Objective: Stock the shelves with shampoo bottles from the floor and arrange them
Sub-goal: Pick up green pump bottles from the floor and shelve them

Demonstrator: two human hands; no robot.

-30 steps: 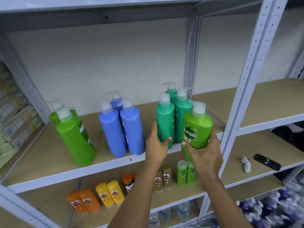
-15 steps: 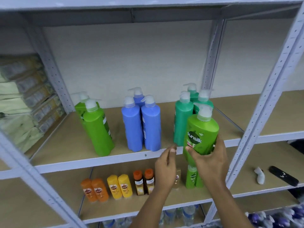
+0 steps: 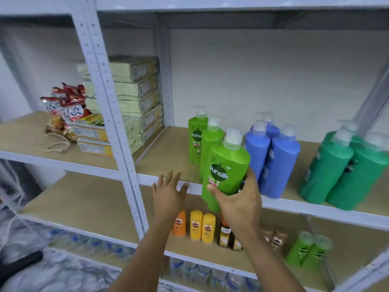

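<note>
My right hand grips a light green Sunsilk pump bottle by its lower half, tilted, at the front edge of the upper shelf. It hangs just in front of two matching light green bottles standing on that shelf. My left hand is spread flat with nothing in it, just below and in front of the shelf's front rail, left of the held bottle. Three blue pump bottles stand to the right, and dark green pump bottles farther right.
A white upright post divides the bays. Stacked boxes and red snack packets fill the left bay. The lower shelf holds small orange and yellow bottles, brown ones and small green ones. Water bottles sit below.
My right hand has carried the light green bottle leftward, from beside the dark green bottles to the other light green ones. My left hand let go of a dark green bottle and spread out.
</note>
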